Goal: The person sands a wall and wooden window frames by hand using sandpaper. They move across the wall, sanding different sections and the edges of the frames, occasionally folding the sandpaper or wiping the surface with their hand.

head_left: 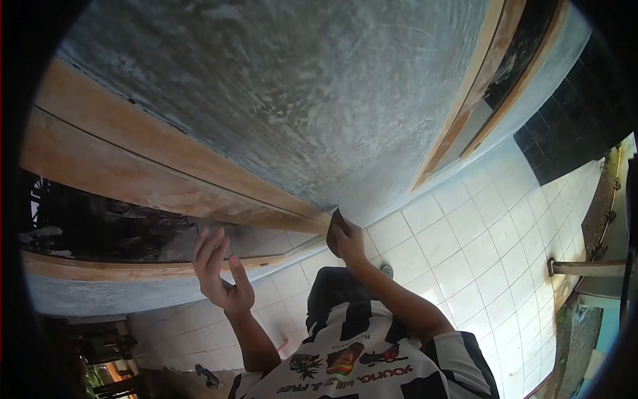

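Note:
My right hand (352, 245) pinches a dark brown piece of sandpaper (333, 238), thumb on its near face. The sheet is right at the lower end of a wooden frame (193, 179), where the timber meets the grey wall (286, 86). My left hand (222, 274) is raised with its fingers apart and nothing in it. Behind those fingers lie the dark glass pane (126, 229) and a lower strip of the frame. Pale, dusty patches show on the wood.
A second wooden frame (458, 126) with dark glass stands at the upper right, near black tiles (571, 113). White floor tiles (458, 233) run below the wall. A wooden post (588, 268) is at the right, and dark furniture (109, 342) at the lower left.

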Available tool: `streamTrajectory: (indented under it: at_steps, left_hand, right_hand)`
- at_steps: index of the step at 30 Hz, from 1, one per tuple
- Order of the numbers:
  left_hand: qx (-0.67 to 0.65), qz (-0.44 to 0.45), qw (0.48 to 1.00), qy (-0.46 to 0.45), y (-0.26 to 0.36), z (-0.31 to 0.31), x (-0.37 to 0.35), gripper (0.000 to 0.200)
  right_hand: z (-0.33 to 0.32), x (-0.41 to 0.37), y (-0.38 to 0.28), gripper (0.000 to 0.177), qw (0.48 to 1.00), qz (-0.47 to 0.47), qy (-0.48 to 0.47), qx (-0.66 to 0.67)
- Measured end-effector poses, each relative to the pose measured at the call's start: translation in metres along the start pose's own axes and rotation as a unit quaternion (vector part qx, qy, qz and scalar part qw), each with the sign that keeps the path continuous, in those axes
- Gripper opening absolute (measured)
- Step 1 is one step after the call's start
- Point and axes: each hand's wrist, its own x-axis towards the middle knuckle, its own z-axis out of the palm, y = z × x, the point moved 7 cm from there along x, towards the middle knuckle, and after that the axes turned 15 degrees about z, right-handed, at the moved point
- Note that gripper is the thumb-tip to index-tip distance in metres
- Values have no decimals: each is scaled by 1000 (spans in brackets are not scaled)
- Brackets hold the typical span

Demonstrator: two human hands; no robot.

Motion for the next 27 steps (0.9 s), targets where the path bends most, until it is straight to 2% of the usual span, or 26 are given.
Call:
streamTrajectory:
  at_steps: [2, 3, 5, 7, 9, 10, 11, 13, 14, 16, 19, 22, 25, 27]
  left_hand:
    - [57, 79, 995, 35, -3, -8, 6, 23]
    - [41, 87, 995, 37, -8, -8, 10, 23]
    - [88, 133, 980, 116, -14, -17, 18, 23]
    - [78, 151, 976, 138, -29, -13, 17, 25]
    - [69, 153, 966, 197, -41, -12, 21, 25]
    - [64, 177, 966, 179, -48, -5, 26, 26]
    - [47, 186, 965, 181, -51, -2, 27, 26]
    - [66, 225, 955, 181, -53, 2, 23, 25]
    - [72, 258, 946, 182, -55, 3, 19, 25]
    - [44, 286, 939, 187, -60, 3, 16, 25]
    - [0, 323, 923, 211, -60, 5, 18, 26]
    - [-6, 346, 909, 230, -66, 7, 18, 28]
    - [-21, 387, 881, 270, -63, 6, 15, 26]
    - [-22, 397, 870, 292, -64, 4, 11, 25]
  right_hand:
    - [7, 9, 0, 27, 994, -35, 85, -52]
    - [11, 10, 2, 27, 993, -37, 101, -43]
    - [25, 13, 2, 27, 989, -54, 121, -72]
    - [37, 19, 2, 25, 988, -70, 139, -17]
    - [54, 18, -3, 31, 975, -85, 177, -106]
    - [73, 15, -5, 44, 965, -132, 186, -128]
    - [73, 17, -4, 44, 963, -131, 202, -118]
    - [81, 4, -20, 60, 975, -101, 123, -157]
    - [78, -2, -32, 60, 975, -98, 135, -147]
    - [82, -4, -34, 68, 983, -6, 98, -152]
    - [87, 3, -26, 68, 972, -38, 167, -160]
    - [87, -6, -31, 67, 956, -46, 195, -214]
    - [77, -3, -24, 66, 948, -31, 239, -210]
    - [64, 6, -19, 62, 959, -17, 215, -183]
